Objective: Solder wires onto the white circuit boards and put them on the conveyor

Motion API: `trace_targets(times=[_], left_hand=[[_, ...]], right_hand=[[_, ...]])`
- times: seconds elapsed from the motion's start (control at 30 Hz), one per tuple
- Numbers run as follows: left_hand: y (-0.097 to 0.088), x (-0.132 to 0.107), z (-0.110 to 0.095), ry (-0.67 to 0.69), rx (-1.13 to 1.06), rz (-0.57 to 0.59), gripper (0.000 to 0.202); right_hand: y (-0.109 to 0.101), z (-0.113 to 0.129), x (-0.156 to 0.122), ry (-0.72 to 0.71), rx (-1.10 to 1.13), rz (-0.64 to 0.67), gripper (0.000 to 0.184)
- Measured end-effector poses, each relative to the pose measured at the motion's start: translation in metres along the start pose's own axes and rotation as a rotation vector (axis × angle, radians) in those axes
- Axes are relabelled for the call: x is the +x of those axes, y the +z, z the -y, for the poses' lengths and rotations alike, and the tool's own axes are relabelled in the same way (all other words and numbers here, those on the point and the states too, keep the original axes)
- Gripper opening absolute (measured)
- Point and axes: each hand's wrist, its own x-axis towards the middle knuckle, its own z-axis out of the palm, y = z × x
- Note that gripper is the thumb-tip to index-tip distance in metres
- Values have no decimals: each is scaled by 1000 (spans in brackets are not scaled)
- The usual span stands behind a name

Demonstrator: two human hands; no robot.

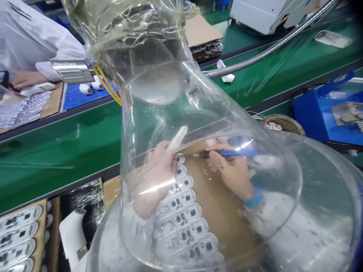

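Observation:
Both hands appear through a clear plastic hood (210, 109). My left hand (157, 173) is closed around a white elongated plastic piece (178, 139), its rounded end pointing up. Beside its fingers lies the top of a row of white oval-ended circuit boards (184, 200), overlapping on a brown cardboard sheet (218, 211). My right hand (235, 172), with a blue band at the wrist, grips a soldering iron (204, 154) with a blue handle. The iron's tip points left, close to the topmost board; whether it touches cannot be made out.
A green conveyor belt (56, 158) crosses behind. A flexible metal hose (272, 49) joins the hood. More boards (19, 238) and a white housing (73, 234) lie at left. At right are a round dish (283, 124) and blue holder (317, 113). A co-worker's hand (28, 79) is at upper left.

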Motion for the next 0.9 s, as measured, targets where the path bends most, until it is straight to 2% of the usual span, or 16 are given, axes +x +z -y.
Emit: trace_targets(times=[0.13,0.37,0.63,0.73,0.9], left_hand=[[0,1,1,-12,-20,16,30],[-2,1,-1,-33,-25,24,28],[-5,1,-7,-36,-40,24,40],[-4,1,-4,-33,-30,33,44],[4,3,8,-24,3,38,38]], right_hand=[[1,1,1,28,-20,-14,15],[0,6,3,-26,-58,9,16],[-3,3,1,-34,-43,16,17],[-3,6,1,-22,-20,6,17],[0,9,2,-64,-2,34,14]])
